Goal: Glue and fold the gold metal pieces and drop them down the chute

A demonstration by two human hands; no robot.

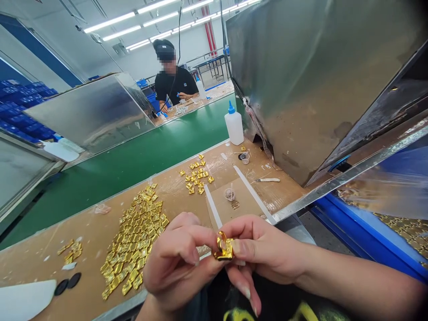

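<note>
A shiny gold ring-shaped piece with a squarish base and an upright loop is held close to my body, over the table's near edge. My left hand pinches it from the left with thumb and forefinger. From the right, the thumb and fingers of my right hand grip its other side. A large spread of gold pieces lies on the brown table to the left of my hands. Beyond my hands sits a smaller gold cluster. A small clear cup stands on a cardboard sheet.
A white bottle with a blue cap stands before a metal panel. A knife lies at the right. Behind the table runs a green belt, with a co-worker beyond. A blue bin is on the right.
</note>
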